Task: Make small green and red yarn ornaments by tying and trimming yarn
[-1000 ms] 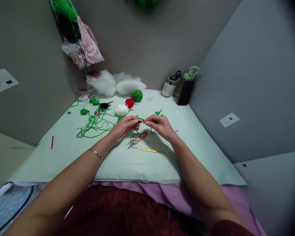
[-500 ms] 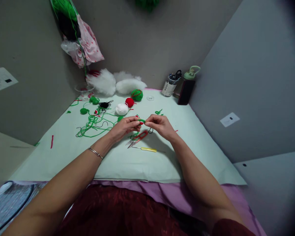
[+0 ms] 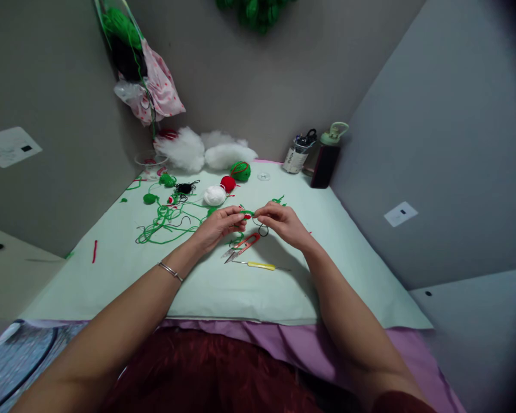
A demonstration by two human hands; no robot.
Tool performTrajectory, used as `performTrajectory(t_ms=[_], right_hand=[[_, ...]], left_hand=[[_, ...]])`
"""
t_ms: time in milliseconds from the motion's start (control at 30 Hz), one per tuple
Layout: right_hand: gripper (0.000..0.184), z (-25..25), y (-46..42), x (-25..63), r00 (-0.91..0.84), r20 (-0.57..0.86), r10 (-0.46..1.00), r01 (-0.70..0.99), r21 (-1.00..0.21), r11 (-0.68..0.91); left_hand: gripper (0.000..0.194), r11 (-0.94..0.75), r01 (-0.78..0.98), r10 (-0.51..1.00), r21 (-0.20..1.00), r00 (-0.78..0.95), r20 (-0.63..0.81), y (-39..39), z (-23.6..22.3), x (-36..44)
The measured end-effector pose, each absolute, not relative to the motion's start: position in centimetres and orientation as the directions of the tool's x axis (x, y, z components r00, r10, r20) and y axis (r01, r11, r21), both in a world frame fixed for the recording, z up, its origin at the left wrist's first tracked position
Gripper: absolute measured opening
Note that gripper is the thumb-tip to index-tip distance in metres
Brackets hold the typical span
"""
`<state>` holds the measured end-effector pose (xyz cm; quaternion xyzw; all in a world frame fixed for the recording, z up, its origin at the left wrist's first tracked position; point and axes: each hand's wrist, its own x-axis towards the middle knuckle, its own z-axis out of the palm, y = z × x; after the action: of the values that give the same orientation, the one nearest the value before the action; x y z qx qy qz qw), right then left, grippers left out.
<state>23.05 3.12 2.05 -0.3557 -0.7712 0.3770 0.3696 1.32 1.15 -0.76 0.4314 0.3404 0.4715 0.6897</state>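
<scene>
My left hand [image 3: 221, 225] pinches a small crocheted piece [image 3: 247, 216] in green, white and red between thumb and fingers, above the middle of the table. Close against the piece's right edge, my right hand [image 3: 281, 221] is closed in a pinch. What its fingertips hold is too small to make out. A thin black strand [image 3: 263, 230] loops down below the right fingertips. Under the hands lie red-handled thread snips [image 3: 249, 244] with the blades toward the lower left. A crochet hook with a yellow handle [image 3: 261, 265] rests just in front of them.
Tangled green yarn [image 3: 165, 223] spreads left of my hands. Behind stand white [image 3: 214, 195], red [image 3: 227, 183] and green [image 3: 241, 171] yarn balls, with white stuffing [image 3: 184, 150] against the wall. A pen cup [image 3: 295, 158] and a dark bottle [image 3: 324, 160] stand at the back right.
My right fingertips have shifted slightly right from the crocheted piece, and the black loop below shows more. My left hand keeps its hold. The whole view has tilted slightly.
</scene>
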Motion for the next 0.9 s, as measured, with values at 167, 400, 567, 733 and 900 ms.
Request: performTrajectory(t_ms=[167, 400, 567, 733, 900], right_hand=[[0.023, 1.70, 3.46, 22.94, -0.418, 0.242, 0.875, 0.248, -0.897, 0.367], [0.029, 1.69, 3.19, 22.59, -0.427, 0.218, 0.878, 0.179, -0.931, 0.319], [0.028, 1.95, 3.21, 22.83, -0.424, 0.284, 0.860, 0.191, -0.900, 0.392], [0.023, 2.08, 3.29, 23.39, -0.453, 0.302, 0.839, 0.248, -0.861, 0.444], [0.021, 2.29, 3.29, 23.47, -0.465, 0.290, 0.836, 0.237, -0.869, 0.434]], left_hand=[[0.031, 0.171, -0.338, 0.939, 0.926, 0.339, -0.050, 1.36, -1.17, 1.20], [0.031, 0.167, -0.338, 0.940, 0.926, 0.338, -0.047, 1.25, -0.82, 1.27], [0.033, 0.176, -0.332, 0.942, 0.927, 0.331, -0.060, 1.16, -0.59, 1.24], [0.034, 0.170, -0.325, 0.947, 0.930, 0.315, -0.063, 1.13, -0.50, 1.22], [0.034, 0.173, -0.310, 0.939, 0.935, 0.339, -0.061, 1.08, -0.55, 1.26]])
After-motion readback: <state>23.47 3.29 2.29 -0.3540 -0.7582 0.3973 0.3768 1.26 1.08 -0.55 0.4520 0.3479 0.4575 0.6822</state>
